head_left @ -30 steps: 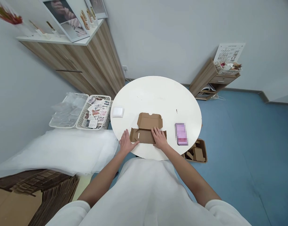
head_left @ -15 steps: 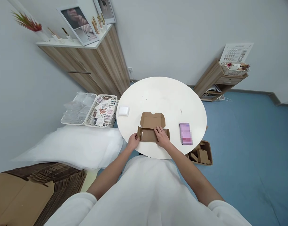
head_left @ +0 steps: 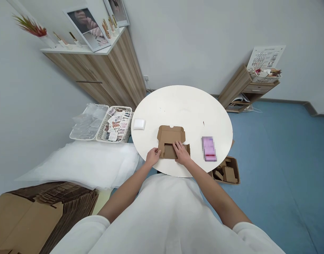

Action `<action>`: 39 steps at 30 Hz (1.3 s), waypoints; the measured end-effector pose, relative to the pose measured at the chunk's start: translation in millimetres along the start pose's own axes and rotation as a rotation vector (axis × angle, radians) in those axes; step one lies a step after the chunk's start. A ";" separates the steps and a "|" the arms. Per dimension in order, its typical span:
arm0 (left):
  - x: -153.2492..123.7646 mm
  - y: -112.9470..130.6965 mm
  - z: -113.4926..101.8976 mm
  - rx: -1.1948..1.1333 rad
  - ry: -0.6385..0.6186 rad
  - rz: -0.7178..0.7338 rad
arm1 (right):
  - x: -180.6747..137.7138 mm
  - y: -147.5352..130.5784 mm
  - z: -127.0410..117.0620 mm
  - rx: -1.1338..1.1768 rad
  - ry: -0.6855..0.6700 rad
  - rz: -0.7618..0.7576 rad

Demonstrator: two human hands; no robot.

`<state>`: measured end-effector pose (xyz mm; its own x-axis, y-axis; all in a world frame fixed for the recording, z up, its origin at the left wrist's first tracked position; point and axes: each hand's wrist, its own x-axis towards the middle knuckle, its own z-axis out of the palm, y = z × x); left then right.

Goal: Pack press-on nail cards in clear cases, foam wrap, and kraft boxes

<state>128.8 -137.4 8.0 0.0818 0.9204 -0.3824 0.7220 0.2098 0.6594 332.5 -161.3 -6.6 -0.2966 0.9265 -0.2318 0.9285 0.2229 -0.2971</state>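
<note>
1. The left hand (head_left: pixel 152 156) has its fingers closed on the raised left flap of the brown cardboard box (head_left: pixel 171 135).
2. The right hand (head_left: pixel 181 153) lies open, palm down, on the box's right front.
3. The box sits at the near edge of the round white table (head_left: pixel 183 102).
4. On the table, a pink phone (head_left: pixel 209 149) lies right of the box and a small white pad (head_left: pixel 139 124) lies left of it.

On round white table (head_left: pixel 183 102): cardboard box (head_left: pixel 171 135) front, white pad (head_left: pixel 139 124) left, pink item (head_left: pixel 209 149) right.
</note>
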 end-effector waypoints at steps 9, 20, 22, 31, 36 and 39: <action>8.8 3.4 1.0 0.110 -0.014 -0.026 | -1.8 1.6 -2.7 -0.010 -0.026 -0.015; 12.1 2.6 -0.8 0.220 -0.041 -0.039 | 0.5 4.5 -3.1 -0.013 -0.045 -0.025; 12.6 2.9 -0.7 0.235 -0.041 -0.037 | 0.8 4.2 -3.4 -0.009 -0.048 -0.023; 15.4 4.2 -1.7 0.501 -0.074 -0.023 | -2.5 1.0 -5.9 -0.044 -0.056 -0.009; 19.1 5.8 -0.4 0.518 -0.066 -0.030 | -3.8 0.7 -3.7 -0.062 -0.056 0.005; 18.6 5.2 -0.2 0.497 -0.071 -0.021 | -3.8 1.8 -3.8 -0.066 -0.052 0.005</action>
<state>134.0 -119.2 4.5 0.0974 0.8894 -0.4465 0.9626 0.0298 0.2694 336.2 -163.3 -2.7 -0.3018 0.9108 -0.2817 0.9422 0.2398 -0.2342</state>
